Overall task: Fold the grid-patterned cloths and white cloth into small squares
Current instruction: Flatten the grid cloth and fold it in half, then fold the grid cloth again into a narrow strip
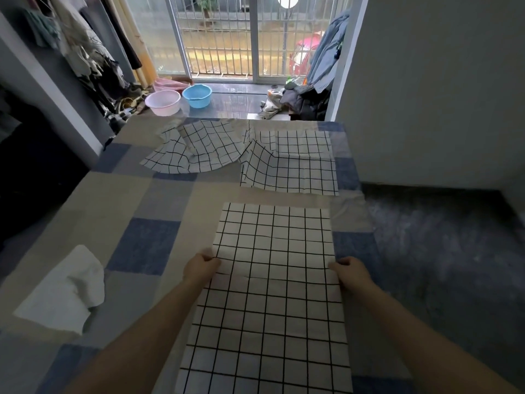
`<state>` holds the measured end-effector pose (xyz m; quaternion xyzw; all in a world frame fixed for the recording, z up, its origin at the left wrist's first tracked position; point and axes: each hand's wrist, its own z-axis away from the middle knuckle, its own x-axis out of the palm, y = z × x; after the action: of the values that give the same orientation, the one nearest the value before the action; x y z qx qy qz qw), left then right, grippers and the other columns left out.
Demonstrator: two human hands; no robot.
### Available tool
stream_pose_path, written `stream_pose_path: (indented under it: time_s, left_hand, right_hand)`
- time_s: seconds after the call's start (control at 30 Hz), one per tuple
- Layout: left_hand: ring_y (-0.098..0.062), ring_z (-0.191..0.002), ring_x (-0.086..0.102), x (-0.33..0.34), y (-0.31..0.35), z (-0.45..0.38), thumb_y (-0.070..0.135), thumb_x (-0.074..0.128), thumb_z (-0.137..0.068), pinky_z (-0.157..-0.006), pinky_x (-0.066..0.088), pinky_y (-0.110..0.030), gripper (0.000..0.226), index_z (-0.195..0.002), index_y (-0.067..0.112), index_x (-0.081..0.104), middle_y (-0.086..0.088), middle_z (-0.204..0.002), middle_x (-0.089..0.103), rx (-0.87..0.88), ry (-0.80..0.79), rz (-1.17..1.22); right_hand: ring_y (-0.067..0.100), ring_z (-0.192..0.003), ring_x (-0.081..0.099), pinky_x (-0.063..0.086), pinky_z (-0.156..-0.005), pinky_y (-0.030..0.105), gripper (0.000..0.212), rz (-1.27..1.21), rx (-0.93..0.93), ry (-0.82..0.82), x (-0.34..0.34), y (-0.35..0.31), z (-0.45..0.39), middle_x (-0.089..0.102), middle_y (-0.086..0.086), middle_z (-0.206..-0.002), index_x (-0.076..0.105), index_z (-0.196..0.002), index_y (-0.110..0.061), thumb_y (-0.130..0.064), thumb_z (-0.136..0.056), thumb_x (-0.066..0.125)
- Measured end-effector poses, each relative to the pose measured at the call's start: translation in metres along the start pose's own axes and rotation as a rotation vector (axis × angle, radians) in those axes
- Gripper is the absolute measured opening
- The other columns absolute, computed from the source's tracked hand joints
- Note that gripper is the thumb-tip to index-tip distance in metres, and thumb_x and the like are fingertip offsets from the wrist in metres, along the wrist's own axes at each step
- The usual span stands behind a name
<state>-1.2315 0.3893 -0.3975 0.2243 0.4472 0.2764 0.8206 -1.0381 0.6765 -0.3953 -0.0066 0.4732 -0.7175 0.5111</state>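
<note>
a long white cloth printed with a black grid (272, 280) is lying flat in front of the person on a bed covered with a beige, grey and blue patchwork sheet (142, 243), stretching from the near edge of the view away toward the middle of the bed. the left hand (200, 268) is pinching the cloth's left edge, fingers curled over the hem, and the right hand (350, 273) is pinching the right edge at about the same height, so both hands are grasping the same cloth across its width. both forearms are reaching in from the bottom of the view.

farther up the bed, two more white cloths with black grid lines are lying unfolded: a rumpled one on the left (199, 149), with a raised crease through its middle, and a flatter one on the right (292, 163), with one corner turned up where the two are meeting. a plain white cloth (66, 291) is lying crumpled near the left edge of the bed, well apart from the hands.

beyond the bed, a pale pink plastic basin (163, 102) and a light blue plastic basin (197, 95) are sitting side by side on the floor before a barred glass door (227, 38). clothes are hanging on the left wall (85, 52).
</note>
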Motion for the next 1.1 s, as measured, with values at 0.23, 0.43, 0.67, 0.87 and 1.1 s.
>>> stream_pose_path:
  time_s: [0.23, 0.43, 0.67, 0.87, 1.1]
  left_hand:
    - [-0.024, -0.077, 0.055, 0.001, 0.022, -0.022, 0.025, 0.064, -0.087, -0.063, 0.040, -0.029, 0.018, -0.082, 0.010, 0.059, -0.006, -0.076, 0.057, 0.003, -0.020, 0.019]
    - [-0.025, -0.080, 0.056, -0.001, 0.044, -0.044, 0.035, 0.065, -0.088, -0.069, 0.043, -0.030, 0.029, -0.077, 0.009, 0.059, -0.005, -0.075, 0.058, 0.021, -0.048, 0.081]
    - [-0.022, -0.079, 0.054, -0.014, 0.082, -0.059, 0.037, 0.055, -0.095, -0.068, 0.042, -0.028, 0.035, -0.109, 0.006, 0.064, -0.008, -0.088, 0.058, 0.046, -0.172, 0.125]
    - [-0.023, -0.088, 0.060, -0.043, 0.143, -0.058, 0.031, 0.053, -0.096, -0.078, 0.049, -0.031, 0.024, -0.108, 0.014, 0.065, -0.007, -0.098, 0.066, 0.189, -0.129, 0.258]
    - [-0.021, -0.089, 0.067, -0.118, 0.229, -0.016, 0.035, 0.053, -0.096, -0.079, 0.055, -0.036, 0.024, -0.103, 0.019, 0.069, -0.004, -0.096, 0.070, 0.537, -0.050, 0.446]
  right_hand:
    - [0.032, -0.087, 0.069, 0.057, -0.082, 0.044, 0.022, -0.165, 0.039, -0.111, 0.001, -0.021, -0.023, 0.072, 0.017, -0.092, 0.067, -0.095, 0.000, -0.021, -0.089, 0.065]
    - [0.027, -0.084, 0.067, 0.055, -0.069, 0.036, 0.018, -0.205, 0.027, -0.100, 0.000, -0.040, -0.042, 0.070, 0.011, -0.091, 0.064, -0.094, -0.009, -0.026, -0.093, 0.060]
    - [0.029, -0.091, 0.067, 0.056, -0.082, 0.042, 0.010, -0.284, 0.006, -0.175, -0.007, -0.061, -0.055, 0.071, 0.012, -0.096, 0.069, -0.096, -0.010, -0.012, -0.089, 0.062]
    - [0.031, -0.099, 0.063, 0.054, -0.084, 0.044, 0.007, -0.419, -0.070, -0.088, -0.032, -0.113, -0.058, 0.067, 0.014, -0.104, 0.066, -0.096, -0.013, -0.017, -0.091, 0.061]
    - [0.025, -0.086, 0.063, 0.053, -0.071, 0.035, 0.008, -0.541, -0.389, 0.037, -0.103, -0.216, -0.016, 0.067, 0.005, -0.090, 0.068, -0.087, -0.019, -0.023, -0.090, 0.062]
